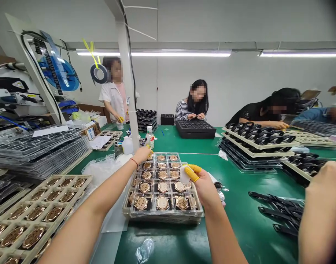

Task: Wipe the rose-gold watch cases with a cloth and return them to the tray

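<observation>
A clear plastic tray (162, 214) holds rows of rose-gold watch cases (162, 187), backs up, on top of a stack of similar trays. Over its far left corner reaches my left hand (142, 154), fingers curled; yellow covers show at the tips, and whatever they grip is hidden. My right hand (205, 183), wearing yellow finger covers, pinches a white wiping cloth (185, 175) between thumb and fingers. The cloth is above the tray's right column, close to the watch cases there; contact with them cannot be made out.
Beige trays of watch cases (51, 196) lie at left, below stacked clear trays (41, 157). A bottle (149, 137) stands behind my left hand. Black straps (280, 211) and stacked watch trays (255, 145) are at right. Another person's arm (321, 209) enters at right; several co-workers sit or stand beyond.
</observation>
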Demonstrator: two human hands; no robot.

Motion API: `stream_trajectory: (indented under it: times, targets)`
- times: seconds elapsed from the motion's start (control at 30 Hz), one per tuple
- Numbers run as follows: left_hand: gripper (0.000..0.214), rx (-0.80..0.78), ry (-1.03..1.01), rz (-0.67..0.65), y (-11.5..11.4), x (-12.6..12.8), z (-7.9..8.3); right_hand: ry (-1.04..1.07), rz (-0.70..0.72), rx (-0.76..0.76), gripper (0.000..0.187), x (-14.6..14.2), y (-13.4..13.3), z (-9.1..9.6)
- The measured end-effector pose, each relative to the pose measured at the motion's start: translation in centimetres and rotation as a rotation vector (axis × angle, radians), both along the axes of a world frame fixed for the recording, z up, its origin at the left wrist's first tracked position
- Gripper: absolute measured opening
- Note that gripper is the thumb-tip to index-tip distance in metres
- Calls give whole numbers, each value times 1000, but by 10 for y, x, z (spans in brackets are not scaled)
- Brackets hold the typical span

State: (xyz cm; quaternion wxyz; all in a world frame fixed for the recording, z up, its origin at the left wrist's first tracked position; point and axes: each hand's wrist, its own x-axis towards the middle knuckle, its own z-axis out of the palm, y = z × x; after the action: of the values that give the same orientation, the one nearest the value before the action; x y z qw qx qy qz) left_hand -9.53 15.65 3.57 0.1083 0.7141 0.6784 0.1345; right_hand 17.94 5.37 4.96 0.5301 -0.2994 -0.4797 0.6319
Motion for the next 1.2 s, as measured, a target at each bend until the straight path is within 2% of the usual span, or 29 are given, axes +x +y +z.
stream_trajectory:
  times: [0.2, 0.27, 0.37, 0.47, 0.63, 0.73, 0.83, 0.9, 0.97, 1.1, 1.17, 1.2]
  targets:
    - [29, -45, 149, 23, 19, 50, -12, 1, 59, -9, 29, 8, 1, 2]
    - [30, -62, 150, 41, 22, 58, -9, -76, 74, 51, 30, 10, 6, -1]
    - [28, -37, 109, 40, 15, 60, 1, -212, -36, 152, 30, 11, 17, -6]
    - [23, 55, 29, -15, -14, 64, 8, -215, -120, 156, 33, 10, 26, -11]
    - [23, 153, -157, -180, -94, 84, 8, -167, -307, 130, 42, 4, 21, -12]
    - [24, 172, -354, -258, -135, 95, 10, -215, -209, 286, 27, -3, 3, -7]
    - [21, 204, -603, -330, -158, 98, 13, -343, -50, 479, 14, -7, -14, -3]
    - [19, 290, -605, -369, -164, 97, 14, -396, -3, 518, 16, -10, -22, -2]
    - [20, 463, -480, -371, -165, 96, 11, -404, -17, 555, 14, -16, -27, -3]
    - [29, 908, -125, -314, -159, 103, 1, -274, -304, 542, 7, -39, -35, -15]
    - [35, 1033, 11, -309, -156, 107, -4, -235, -387, 459, 11, -48, -34, -21]
    - [37, 1056, 64, -314, -154, 108, -5, -222, -379, 403, 13, -49, -31, -23]
